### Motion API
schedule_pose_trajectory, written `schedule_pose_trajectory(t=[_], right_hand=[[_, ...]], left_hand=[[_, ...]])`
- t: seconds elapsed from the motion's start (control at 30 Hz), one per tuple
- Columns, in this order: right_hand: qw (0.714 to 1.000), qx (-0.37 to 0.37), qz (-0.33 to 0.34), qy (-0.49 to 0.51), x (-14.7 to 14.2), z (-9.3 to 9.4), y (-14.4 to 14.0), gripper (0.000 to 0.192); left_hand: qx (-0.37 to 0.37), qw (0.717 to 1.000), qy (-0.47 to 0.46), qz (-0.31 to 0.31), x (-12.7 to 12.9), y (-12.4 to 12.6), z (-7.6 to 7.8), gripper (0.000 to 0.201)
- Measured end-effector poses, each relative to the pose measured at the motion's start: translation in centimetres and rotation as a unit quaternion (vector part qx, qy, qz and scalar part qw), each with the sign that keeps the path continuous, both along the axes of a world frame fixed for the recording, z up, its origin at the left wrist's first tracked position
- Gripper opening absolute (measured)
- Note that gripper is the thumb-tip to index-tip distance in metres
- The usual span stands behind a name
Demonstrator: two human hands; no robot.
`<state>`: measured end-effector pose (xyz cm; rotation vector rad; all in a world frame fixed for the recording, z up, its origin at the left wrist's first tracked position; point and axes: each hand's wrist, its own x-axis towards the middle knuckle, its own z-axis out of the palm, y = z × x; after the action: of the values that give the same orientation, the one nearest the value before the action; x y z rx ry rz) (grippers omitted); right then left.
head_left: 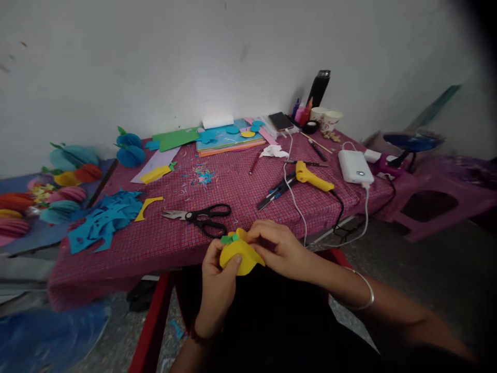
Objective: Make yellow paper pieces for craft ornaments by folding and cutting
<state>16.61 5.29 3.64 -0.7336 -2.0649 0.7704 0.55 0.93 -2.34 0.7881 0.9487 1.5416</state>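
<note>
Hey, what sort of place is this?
Probably a craft workspace: black-handled scissors, a yellow glue gun and a pile of blue paper offcuts lie on the checked tablecloth.

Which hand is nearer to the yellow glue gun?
The right hand. It is at the yellow piece, nearer the person and left of the glue gun; the left hand holds the piece's other side, farther left.

I'm getting a dim view, a pale glow on the wall (182,62) beyond the fingers (272,234) fading to grey outward. Ahead and right of them, the bottle (319,87) throws a soft shadow. Just below the fingers, dark clothing (279,321) loses detail. Far right of them, a blurry stool (450,186) stretches, and black covers the corner.
</note>
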Motion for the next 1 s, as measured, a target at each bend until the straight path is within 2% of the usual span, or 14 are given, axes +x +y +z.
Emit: schedule_pose_trajectory(t=[0.1, 0.17, 0.27, 0.37, 0.5, 0.6, 0.7, 0.77, 0.87, 1.0], right_hand=[[1.0, 0.002, 0.007, -0.01, -0.1, 0.2, -0.3, 0.004], [0.999, 0.034, 0.011, -0.012, -0.2, 0.4, -0.7, 0.005], [0.996, 0.088, 0.019, -0.008, -0.3, 0.7, -1.1, 0.008], [0.994, 0.108, 0.018, 0.007, -0.4, 0.5, -1.2, 0.011], [0.995, 0.087, 0.036, 0.026, -0.7, -0.3, -1.0, 0.013], [0.996, 0.043, 0.053, 0.051, -0.9, -0.6, -0.7, 0.016], [0.996, -0.001, 0.066, 0.063, -0.9, -0.8, -0.7, 0.031], [0.997, 0.003, 0.074, 0.027, -0.9, -0.9, -0.7, 0.043], [0.996, 0.048, 0.067, -0.042, -1.1, -1.2, -0.8, 0.054], [0.992, 0.071, 0.067, -0.081, -1.4, -1.6, -0.8, 0.058]], left_hand=[[0.008, 1.0, -0.002, -0.027, -0.3, -0.1, -0.1, 0.021], [0.014, 0.999, 0.004, -0.045, -0.5, -0.1, -0.1, 0.019], [0.029, 0.999, 0.009, -0.044, -0.7, -0.3, -0.5, 0.019], [0.047, 0.998, 0.013, -0.035, -0.8, -0.5, -0.9, 0.019], [0.085, 0.995, 0.041, -0.04, -0.7, -0.4, -1.0, 0.017], [0.088, 0.994, 0.052, -0.028, -0.6, -0.3, -0.7, 0.013], [0.083, 0.995, 0.061, -0.005, -0.7, -0.4, -0.3, 0.015], [0.102, 0.991, 0.087, 0.002, -0.9, -0.5, -0.1, 0.014], [0.164, 0.972, 0.166, 0.009, -1.1, -0.6, 0.5, 0.01], [0.281, 0.917, 0.277, 0.049, -1.1, -0.9, 1.5, 0.02]])
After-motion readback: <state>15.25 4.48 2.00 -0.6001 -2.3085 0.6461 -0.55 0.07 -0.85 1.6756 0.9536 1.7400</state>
